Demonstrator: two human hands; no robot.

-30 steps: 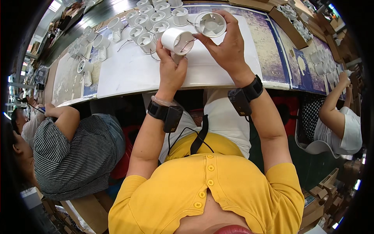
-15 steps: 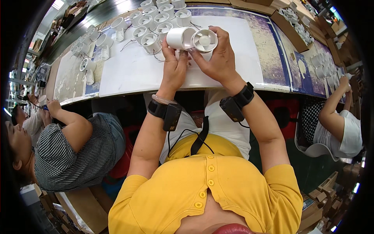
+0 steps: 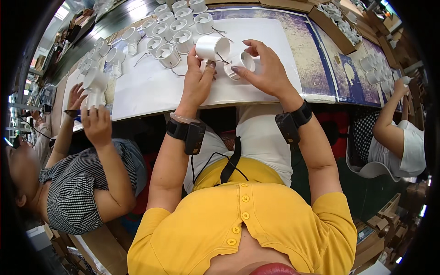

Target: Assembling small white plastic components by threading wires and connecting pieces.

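Gripped the white housing (image 3: 211, 47) in the left hand (image 3: 197, 83) at the upper middle of the frame, with its barrel axis roughly crosswise; held the fan ring (image 3: 245, 60) in the right hand (image 3: 266, 72), just below and right of the housing's right end

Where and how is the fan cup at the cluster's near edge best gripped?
Probably the fan cup by its round outer wall, from the near side: it stands upright, neighbouring cups crowd its far side, and blades show in its open top.
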